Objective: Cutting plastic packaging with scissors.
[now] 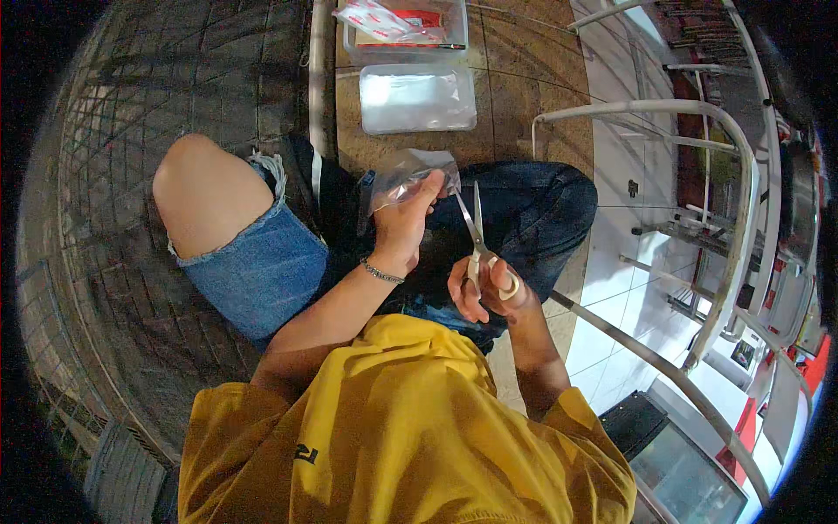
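My left hand (407, 219), with a chain bracelet at the wrist, pinches a clear plastic bag (399, 171) between thumb and fingers above my lap. In my right hand (488, 288) is a pair of scissors (480, 243) with light-coloured handles. Their blades are apart and point away from me, one tip close to the bag's right edge. Whether that blade touches the plastic, I cannot tell. Beyond my hands a translucent plastic lid or shallow container (418, 98) lies on the tiled floor.
Behind it stands a clear plastic box (458, 52) holding a red-and-white package (386, 21) and other items. A white metal tube frame (655, 108) rises at the right. My bent knees in jeans (262, 275) flank the work. A glass-topped case (681, 465) is at lower right.
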Available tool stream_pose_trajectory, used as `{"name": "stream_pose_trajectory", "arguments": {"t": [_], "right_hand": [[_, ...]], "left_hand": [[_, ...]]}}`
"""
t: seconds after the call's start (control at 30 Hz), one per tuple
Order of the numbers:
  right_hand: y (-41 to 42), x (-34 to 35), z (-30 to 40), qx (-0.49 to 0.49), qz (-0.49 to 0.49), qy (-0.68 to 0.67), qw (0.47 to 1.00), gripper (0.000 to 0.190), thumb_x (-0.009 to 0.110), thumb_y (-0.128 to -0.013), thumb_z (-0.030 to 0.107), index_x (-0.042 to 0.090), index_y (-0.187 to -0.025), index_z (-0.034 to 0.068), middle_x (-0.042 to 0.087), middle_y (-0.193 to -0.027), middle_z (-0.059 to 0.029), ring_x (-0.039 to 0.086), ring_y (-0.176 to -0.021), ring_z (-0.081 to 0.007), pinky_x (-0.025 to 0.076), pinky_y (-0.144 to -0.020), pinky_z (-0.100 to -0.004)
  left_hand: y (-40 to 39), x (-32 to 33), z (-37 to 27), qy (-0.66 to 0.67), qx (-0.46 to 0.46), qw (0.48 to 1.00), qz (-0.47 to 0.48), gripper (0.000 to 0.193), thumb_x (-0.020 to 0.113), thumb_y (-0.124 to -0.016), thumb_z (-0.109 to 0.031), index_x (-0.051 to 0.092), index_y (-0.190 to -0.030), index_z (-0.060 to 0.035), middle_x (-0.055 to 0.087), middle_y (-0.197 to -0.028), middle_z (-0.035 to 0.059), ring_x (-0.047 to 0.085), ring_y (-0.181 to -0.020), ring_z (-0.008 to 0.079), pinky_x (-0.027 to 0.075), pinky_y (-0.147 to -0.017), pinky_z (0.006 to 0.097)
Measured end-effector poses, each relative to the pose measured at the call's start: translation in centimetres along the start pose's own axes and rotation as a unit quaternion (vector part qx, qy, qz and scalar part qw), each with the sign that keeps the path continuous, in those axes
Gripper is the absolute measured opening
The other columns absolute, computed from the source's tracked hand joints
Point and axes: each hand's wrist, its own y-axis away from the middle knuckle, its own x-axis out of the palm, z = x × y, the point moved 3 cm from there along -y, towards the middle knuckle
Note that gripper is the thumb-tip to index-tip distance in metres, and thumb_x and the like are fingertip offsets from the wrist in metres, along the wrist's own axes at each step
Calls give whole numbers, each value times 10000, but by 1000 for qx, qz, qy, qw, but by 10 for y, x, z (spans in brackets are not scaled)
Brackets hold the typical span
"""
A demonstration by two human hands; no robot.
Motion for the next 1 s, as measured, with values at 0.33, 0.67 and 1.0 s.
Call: {"name": "stream_pose_trajectory", "arguments": {"t": [0.33, 0.67, 1.0], "right_hand": [[-2, 1, -2, 5, 1, 2, 1000, 794, 435, -761, 734, 551, -823, -49, 526, -468, -64, 501, -398, -147, 382, -387, -251], [-4, -1, -4, 15, -5, 10, 1000, 823, 426, -739, 762, 550, -818, -48, 519, -465, -54, 490, -400, -137, 368, -393, -250], [-10, -2, -5, 15, -14, -18, 1000, 866, 399, -697, 805, 544, -844, -37, 505, -468, -48, 479, -393, -138, 372, -398, -247]], "left_hand": [[-1, 0, -1, 13, -6, 1000, -7, 263, 718, -791, -299, 662, -864, -52, 663, -816, 21, 577, -700, 75, 420, -636, 211], [-1, 2, -1, 38, -28, 999, 16, 244, 690, -814, -297, 638, -871, -65, 654, -854, 29, 576, -759, 105, 424, -681, 246], [2, 3, 1, 36, -30, 999, 26, 291, 696, -805, -328, 662, -894, -53, 666, -841, 29, 595, -766, 91, 430, -665, 215]]}}
